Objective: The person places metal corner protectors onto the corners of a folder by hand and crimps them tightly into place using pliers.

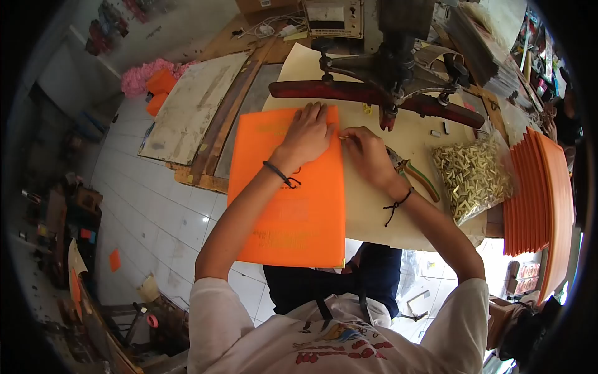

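An orange folder [286, 218] with gold printing lies on the work surface in front of me, its near end reaching over the table edge. A small metal piece sits on its near right corner. My left hand [308, 134] lies flat on the folder's far right part, fingers stretched out. At the folder's right edge, my right hand [369, 153] pinches a small metal piece [344, 137], mostly hidden by the fingertips. Beside that hand are pliers [420, 179] with green and orange handles. Further right is a clear bag of brass-coloured metal pieces [471, 177].
A press with a dark red bar [336, 90] stands over the far side of the table. Upright orange folders [529, 193] are stacked at the right. A worn board [193, 106] lies at the left, and a boxy device [334, 17] stands at the back.
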`<state>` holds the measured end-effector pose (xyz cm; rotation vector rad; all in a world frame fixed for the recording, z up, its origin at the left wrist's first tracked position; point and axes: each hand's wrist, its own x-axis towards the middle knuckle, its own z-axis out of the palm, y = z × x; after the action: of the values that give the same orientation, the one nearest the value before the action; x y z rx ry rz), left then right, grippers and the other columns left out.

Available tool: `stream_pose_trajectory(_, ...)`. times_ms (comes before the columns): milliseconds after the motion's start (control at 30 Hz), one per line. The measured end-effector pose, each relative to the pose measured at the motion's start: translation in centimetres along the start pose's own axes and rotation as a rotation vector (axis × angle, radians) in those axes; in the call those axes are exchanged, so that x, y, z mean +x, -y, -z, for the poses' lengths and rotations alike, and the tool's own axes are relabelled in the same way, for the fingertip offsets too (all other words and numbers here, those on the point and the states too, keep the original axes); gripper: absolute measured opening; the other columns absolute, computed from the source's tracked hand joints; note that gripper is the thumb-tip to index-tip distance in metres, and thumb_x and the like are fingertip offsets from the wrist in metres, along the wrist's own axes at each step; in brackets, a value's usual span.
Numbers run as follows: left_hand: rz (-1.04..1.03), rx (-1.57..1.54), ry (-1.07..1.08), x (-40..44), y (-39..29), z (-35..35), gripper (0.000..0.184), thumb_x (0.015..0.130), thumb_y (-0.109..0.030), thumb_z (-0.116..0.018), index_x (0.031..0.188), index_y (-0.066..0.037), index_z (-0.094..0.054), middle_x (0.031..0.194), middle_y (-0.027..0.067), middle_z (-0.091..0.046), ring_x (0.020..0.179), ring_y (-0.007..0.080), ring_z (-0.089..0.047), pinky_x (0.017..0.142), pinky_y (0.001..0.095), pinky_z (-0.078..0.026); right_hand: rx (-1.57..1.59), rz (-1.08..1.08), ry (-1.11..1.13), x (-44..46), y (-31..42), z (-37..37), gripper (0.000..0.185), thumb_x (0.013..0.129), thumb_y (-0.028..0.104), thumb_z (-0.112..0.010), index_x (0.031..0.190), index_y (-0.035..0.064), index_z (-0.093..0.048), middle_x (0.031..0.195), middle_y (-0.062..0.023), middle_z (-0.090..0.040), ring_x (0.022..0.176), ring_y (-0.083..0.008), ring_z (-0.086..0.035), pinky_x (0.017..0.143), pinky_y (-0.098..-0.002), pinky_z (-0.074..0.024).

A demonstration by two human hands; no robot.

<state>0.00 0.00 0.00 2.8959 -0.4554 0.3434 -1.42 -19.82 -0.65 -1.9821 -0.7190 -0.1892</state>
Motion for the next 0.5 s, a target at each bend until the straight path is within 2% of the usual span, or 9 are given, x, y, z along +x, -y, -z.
stream_pose_trajectory(67,-0.010,-0.059,-0.136,-0.3,-0.4,-0.4,0.055,0.094,-0.027,-0.056,0.134,0.008,-0.046,0.133,0.0234,-0.050,0.126,0.0407,-0.045,0.110,0.0472,-0.034,0.017,-0.019,-0.044,-0.8,0.7,-0.8,0.021,0.091,0.003,-0.058,0.111,-0.0044,-0.060,0.105,-0.0227,-0.063,0.088,-0.0383,-0.065,0.078,-0.0406,-0.0531)
stream_pose_trajectory(267,-0.078,-0.156,-0.170,0.6,-0.7,0.4,0.045,0.090,-0.024,-0.059,0.123,0.007,-0.054,0.124,0.0211,-0.055,0.116,0.0377,-0.051,0.104,0.0450,-0.038,-0.010,0.044,-0.123,0.3,0.4,-0.1,0.015,0.092,0.001,-0.056,0.106,-0.0049,-0.057,0.099,-0.0237,-0.062,0.084,-0.0400,-0.063,0.074,-0.0428,-0.0523)
stream_pose_trajectory(367,-0.165,-0.212,-0.145,-1.3,-1.3,1.0,0.044,0.090,-0.025,-0.061,0.121,0.005,-0.055,0.124,0.0189,-0.054,0.116,0.0367,-0.050,0.104,0.0444,-0.038,0.002,0.035,-0.155,0.3,-0.1,-0.4,0.015,0.092,0.000,-0.056,0.106,-0.0046,-0.055,0.099,-0.0238,-0.061,0.082,-0.0403,-0.063,0.073,-0.0432,-0.0520)
stream_pose_trajectory(500,-0.221,-0.236,-0.015,-3.5,-2.2,2.7,0.050,0.090,-0.027,-0.062,0.129,0.003,-0.052,0.131,0.0165,-0.050,0.123,0.0360,-0.045,0.107,0.0442,-0.036,0.071,-0.032,-0.125,0.3,-0.4,-0.4,0.015,0.093,0.002,-0.057,0.107,-0.0045,-0.054,0.098,-0.0240,-0.063,0.084,-0.0374,-0.065,0.074,-0.0409,-0.0524)
